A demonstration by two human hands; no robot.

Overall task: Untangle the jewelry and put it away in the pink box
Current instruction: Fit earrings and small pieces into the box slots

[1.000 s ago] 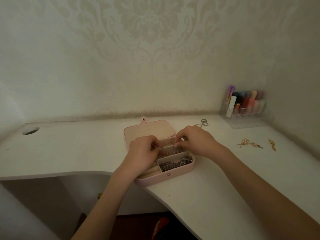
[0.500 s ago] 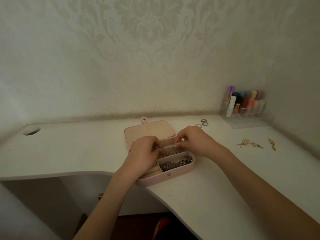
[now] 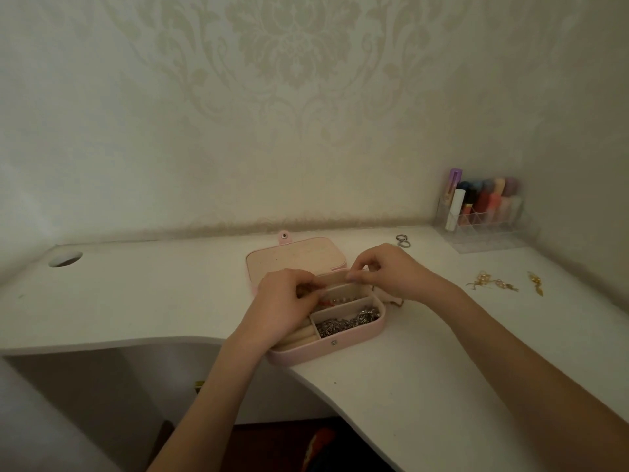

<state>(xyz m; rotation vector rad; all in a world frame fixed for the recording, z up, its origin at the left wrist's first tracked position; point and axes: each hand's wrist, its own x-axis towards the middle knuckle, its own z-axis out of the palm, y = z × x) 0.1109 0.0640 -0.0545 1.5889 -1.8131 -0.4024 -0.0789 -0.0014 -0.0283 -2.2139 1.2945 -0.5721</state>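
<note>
A pink box (image 3: 360, 338) is lying open near the front curved edge of a white desk (image 3: 153, 294), its lid (image 3: 294, 258) folded back flat toward the wall with a small snap tab (image 3: 284, 237) sticking out at the far end. Both hands are hovering over the back half of the box. The left hand (image 3: 284, 301) is sitting over the box's left side with its fingers curled inward, the tips pinching at something small above the middle compartment; what exactly it is gripping is too fine to tell. The right hand (image 3: 388, 270) is reaching in from the right, its thumb and forefinger pressed together in a pinch over the back wall of the box, and a thin chain (image 3: 396, 302) is trailing down from under this hand onto the desk just beside the box's right edge. Inside the box, the front right compartment is holding a heap of silver chain (image 3: 347, 322), the middle compartment is holding a few small beaded pieces (image 3: 340, 299), and the front left section is showing pale ring rolls (image 3: 299, 337). Well to the right on the desk, a cluster of gold jewelry (image 3: 492, 284) is lying loose, with a separate gold piece (image 3: 535, 282) a little further right. Two dark rings (image 3: 403, 240) are lying behind the right hand, near the wall. A clear organizer (image 3: 483, 212) filled with cosmetic tubes is standing in the far right corner.
</note>
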